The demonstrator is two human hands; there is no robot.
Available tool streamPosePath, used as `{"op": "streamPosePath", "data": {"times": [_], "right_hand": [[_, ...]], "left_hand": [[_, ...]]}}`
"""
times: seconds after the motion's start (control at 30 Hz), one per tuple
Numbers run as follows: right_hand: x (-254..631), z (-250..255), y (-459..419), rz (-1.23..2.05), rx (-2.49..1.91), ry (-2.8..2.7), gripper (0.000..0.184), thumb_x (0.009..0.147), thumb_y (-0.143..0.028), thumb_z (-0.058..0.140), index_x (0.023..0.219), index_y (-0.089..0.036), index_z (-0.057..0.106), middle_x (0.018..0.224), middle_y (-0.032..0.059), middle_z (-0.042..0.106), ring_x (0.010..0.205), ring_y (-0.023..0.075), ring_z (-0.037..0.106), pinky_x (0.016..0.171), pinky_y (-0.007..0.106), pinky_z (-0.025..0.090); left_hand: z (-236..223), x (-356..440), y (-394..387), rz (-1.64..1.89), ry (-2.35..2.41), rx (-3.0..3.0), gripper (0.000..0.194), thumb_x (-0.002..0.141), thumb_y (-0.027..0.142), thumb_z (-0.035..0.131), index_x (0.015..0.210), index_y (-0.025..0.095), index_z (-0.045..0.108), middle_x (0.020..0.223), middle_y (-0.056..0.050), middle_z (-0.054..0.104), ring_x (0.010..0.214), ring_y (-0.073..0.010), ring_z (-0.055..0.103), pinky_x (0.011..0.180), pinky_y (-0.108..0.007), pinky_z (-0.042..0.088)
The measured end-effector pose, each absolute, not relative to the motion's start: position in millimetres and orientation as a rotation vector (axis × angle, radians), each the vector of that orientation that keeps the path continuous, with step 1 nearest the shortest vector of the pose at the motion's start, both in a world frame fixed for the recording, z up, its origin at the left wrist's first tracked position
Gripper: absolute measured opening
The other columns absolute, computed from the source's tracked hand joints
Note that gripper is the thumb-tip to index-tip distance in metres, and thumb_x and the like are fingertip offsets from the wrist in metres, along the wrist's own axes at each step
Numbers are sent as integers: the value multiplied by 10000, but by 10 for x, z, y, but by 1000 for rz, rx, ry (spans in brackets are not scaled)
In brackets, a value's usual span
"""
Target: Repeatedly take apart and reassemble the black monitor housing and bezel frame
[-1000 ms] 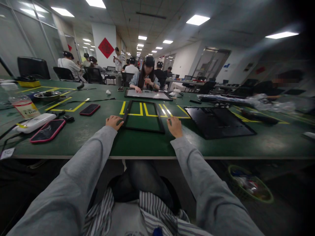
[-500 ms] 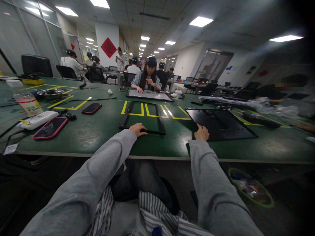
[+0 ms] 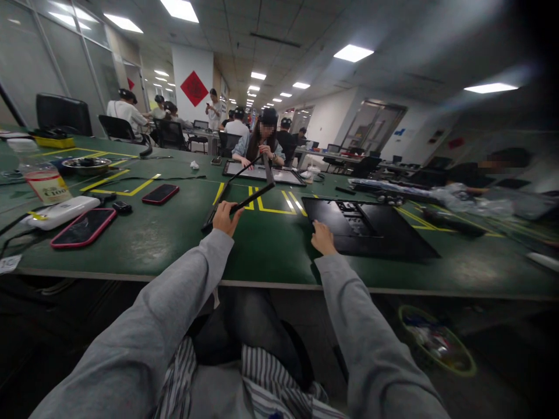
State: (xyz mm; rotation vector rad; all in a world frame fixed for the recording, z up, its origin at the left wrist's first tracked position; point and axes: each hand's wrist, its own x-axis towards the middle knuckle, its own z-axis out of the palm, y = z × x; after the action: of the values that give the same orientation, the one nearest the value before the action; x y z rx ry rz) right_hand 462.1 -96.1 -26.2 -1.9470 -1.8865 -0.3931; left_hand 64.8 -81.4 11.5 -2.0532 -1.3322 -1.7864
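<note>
My left hand (image 3: 225, 216) is closed on the near bar of a thin black rectangular frame (image 3: 253, 195). The frame is tilted up off the green table (image 3: 183, 238), its left side still resting on the surface. My right hand (image 3: 322, 237) rests on the near left corner of a black flat panel (image 3: 371, 228) that lies on the table to the right; its fingers curl over the edge. Both arms wear grey sleeves.
At the left lie two phones in red cases (image 3: 82, 227) (image 3: 160, 193), a white power bank (image 3: 61, 212), a bottle (image 3: 43, 180) and a metal bowl (image 3: 85, 165). A person (image 3: 262, 142) sits across at another panel. A green basket (image 3: 437, 340) stands on the floor at the right.
My left hand took hold of the frame's near bar and lifted it so the frame tilts up. My right hand moved from the frame to the black panel, which shifted left towards me.
</note>
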Motion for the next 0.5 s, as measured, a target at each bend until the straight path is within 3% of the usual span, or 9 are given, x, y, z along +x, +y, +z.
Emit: {"op": "streamPosePath", "data": {"times": [0.3,0.5], "right_hand": [[3202,-270,-971,-123,-1601,-2138,565,857,-93,424,1417,-141,481,1552,169,430,1410,311,387,1098,540,337],[2589,-187,-1049,137,-1372,-2198,633,854,-78,449,1473,-207,426,1602,104,365,1452,266,343,1143,526,301]], "left_hand": [[167,620,-861,-1790,-1357,-2067,420,970,580,407,957,208,601,949,-108,606,922,-244,583,840,-391,493],[226,596,-893,-1870,-1339,-2005,357,964,547,451,911,217,578,909,-93,601,906,-234,583,838,-384,490]]}}
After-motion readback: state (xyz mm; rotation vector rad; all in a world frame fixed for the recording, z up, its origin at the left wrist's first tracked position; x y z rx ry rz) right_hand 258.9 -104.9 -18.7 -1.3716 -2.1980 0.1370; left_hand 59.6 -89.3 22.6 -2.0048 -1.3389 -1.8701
